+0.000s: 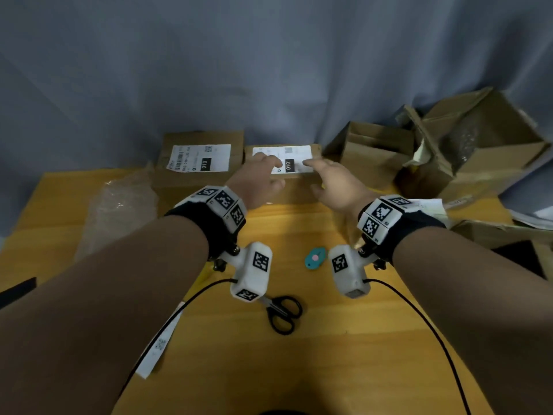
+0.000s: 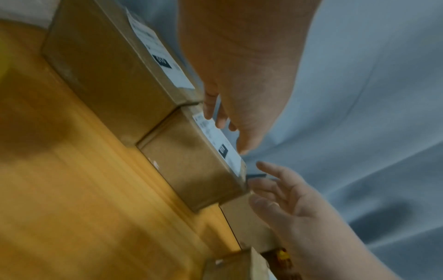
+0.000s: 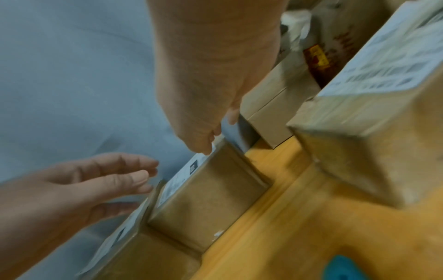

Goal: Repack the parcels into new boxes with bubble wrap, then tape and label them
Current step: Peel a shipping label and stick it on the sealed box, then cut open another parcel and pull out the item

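1. Two closed, labelled parcels are seen side by side at the back of the desk (image 1: 299,369): a larger parcel (image 1: 199,163) on the left and a smaller parcel (image 1: 287,175) beside it, touching or nearly so.
2. The left hand (image 1: 257,181) is spread over the label (image 1: 288,164) of the smaller parcel with its fingers relaxed; nothing is gripped. Whether the label is touched cannot be told.
3. The right hand (image 1: 335,184) is held wide at the right end of the same parcel, with nothing in it.
4. Both parcels are judged to be finished, so the task appears far along; the smaller parcel seems about to be checked or moved.
5. What is left cannot be told for certain. Opened boxes (image 1: 466,151) are piled at the right rear, one with bubble wrap inside; they are judged to be old packaging or spare boxes.
6. A sheet of bubble wrap (image 1: 119,211) lies on the left of the desk, and scissors (image 1: 284,314) and a small blue cutter (image 1: 314,258) lie near the wrists.
7. A strip of label paper (image 1: 158,345) hangs at the front left.
8. Nothing is seen between the hands and the parcel; the pile at the right leaves little room on that side.
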Tool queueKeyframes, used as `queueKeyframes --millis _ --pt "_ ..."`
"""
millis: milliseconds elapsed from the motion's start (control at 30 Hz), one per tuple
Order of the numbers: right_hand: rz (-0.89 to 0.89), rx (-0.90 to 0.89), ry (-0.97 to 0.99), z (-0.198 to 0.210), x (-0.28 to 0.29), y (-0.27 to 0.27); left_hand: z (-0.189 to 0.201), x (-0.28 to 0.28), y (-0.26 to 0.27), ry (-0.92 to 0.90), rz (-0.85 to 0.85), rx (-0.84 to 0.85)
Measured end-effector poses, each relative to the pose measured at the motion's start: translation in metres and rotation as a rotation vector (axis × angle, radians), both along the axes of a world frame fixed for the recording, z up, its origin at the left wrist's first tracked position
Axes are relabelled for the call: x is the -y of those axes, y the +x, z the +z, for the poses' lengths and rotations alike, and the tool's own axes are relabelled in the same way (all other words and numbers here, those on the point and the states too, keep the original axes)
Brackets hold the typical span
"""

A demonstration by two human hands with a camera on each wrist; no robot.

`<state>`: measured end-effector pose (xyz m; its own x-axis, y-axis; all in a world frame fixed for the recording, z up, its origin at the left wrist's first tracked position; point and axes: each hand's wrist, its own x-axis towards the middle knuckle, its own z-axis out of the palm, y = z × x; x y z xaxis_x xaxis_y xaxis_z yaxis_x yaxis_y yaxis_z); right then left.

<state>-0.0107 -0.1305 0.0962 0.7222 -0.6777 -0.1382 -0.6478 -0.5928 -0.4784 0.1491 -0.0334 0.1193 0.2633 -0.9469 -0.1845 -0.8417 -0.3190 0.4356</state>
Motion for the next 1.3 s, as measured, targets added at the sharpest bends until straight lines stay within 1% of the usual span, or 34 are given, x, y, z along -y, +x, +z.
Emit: queueKeyframes --millis 67,133,200,300,333,400,500,633,767,833,900,1000,1067,1167,1233,1300 --pt "-0.040 -0.049 0.005 0.000 -0.003 -0.024 -0.001 0.000 -0.016 -0.012 -0.043 -0.019" --pt "-0.082 -0.143 -0.003 -0.003 -0.005 -0.051 -0.004 -0.003 -0.032 -0.024 -0.073 -0.034" --pt "-0.097 -0.308 -0.038 -0.009 -0.006 -0.076 -0.010 -0.006 -0.045 -0.027 -0.091 -0.035" --pt "-0.072 -0.597 -0.115 -0.025 -0.003 -0.102 -0.020 -0.011 -0.059 0.002 -0.118 -0.042" --pt "-0.073 -0.658 -0.132 -0.029 0.000 -0.107 -0.022 -0.012 -0.061 0.006 -0.122 -0.050" --pt "-0.099 -0.715 -0.135 -0.039 0.007 -0.109 -0.026 -0.015 -0.064 0.010 -0.122 -0.073" --pt "-0.139 -0.687 -0.125 -0.046 0.011 -0.105 -0.032 -0.024 -0.061 0.042 -0.114 -0.089" --pt "-0.117 -0.587 -0.235 -0.046 0.001 -0.102 -0.039 -0.035 -0.057 0.077 -0.084 -0.112" --pt "-0.129 -0.426 -0.387 -0.031 -0.019 -0.091 -0.034 -0.047 -0.055 0.028 -0.056 -0.177" --pt "-0.094 -0.325 -0.408 -0.021 -0.032 -0.083 -0.028 -0.053 -0.055 -0.026 -0.053 -0.199" --pt "-0.018 -0.238 -0.380 -0.010 -0.047 -0.071 -0.022 -0.059 -0.055 -0.068 -0.091 -0.137" --pt "0.153 -0.227 -0.356 0.000 -0.069 -0.046 -0.016 -0.070 -0.054 -0.044 -0.153 -0.024" --pt "0.226 -0.215 -0.333 0.001 -0.083 -0.029 -0.015 -0.078 -0.053 -0.008 -0.139 0.046" --pt "0.265 -0.172 -0.246 -0.005 -0.096 -0.013 -0.017 -0.090 -0.049 0.052 -0.050 0.101" --pt "0.268 -0.140 -0.139 -0.012 -0.100 -0.009 -0.021 -0.097 -0.042 0.079 -0.047 0.138" --pt "0.281 -0.129 -0.069 -0.020 -0.101 -0.009 -0.028 -0.101 -0.033 0.083 -0.062 0.121"
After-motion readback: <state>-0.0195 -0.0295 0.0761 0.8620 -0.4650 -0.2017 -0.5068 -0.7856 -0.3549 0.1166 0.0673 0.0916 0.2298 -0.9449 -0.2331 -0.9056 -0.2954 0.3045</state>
